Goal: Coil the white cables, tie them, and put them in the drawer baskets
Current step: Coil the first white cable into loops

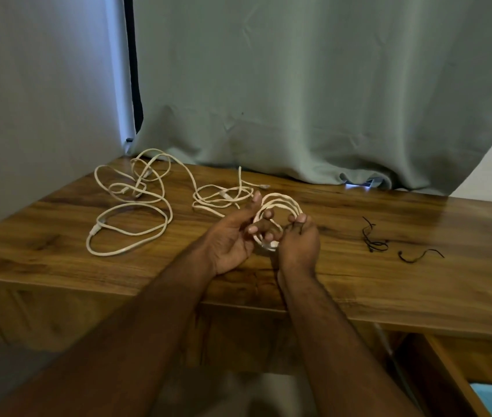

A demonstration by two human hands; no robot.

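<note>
Both hands hold the coiled cable (278, 206) just above the desk (359, 281): left hand (232, 239) fingers threaded through the loops to keep their shape, right hand (299, 242) pinching them together. Loose cables (130, 206) lie left of the coil, black ties (374, 239) right.

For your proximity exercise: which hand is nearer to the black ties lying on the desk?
Right. The right hand grips the coiled cable just beside the black ties; the left hand lies farther off, across the coil.
</note>
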